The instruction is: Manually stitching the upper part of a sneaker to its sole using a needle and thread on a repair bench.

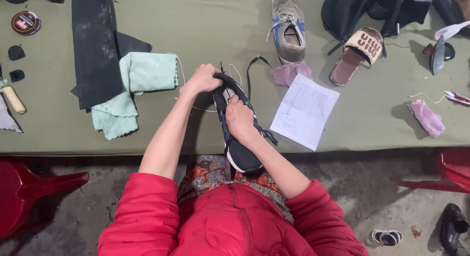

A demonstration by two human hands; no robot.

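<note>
Two hands gripping a black shoe at the near edge of an olive tabletop point(220, 21).

The left hand point(203, 79) is clenched around the upper end of the black shoe point(235, 133); the right hand point(240, 118) grasps its middle, pressing it against the tabletop edge, its lower end overhanging the lap. A white thread point(178, 65) runs left from the left hand over a pale green cloth point(142, 77). Just right of the right hand lies a sheet of paper point(304, 111), a grey sneaker point(289, 28) beyond it.
</note>
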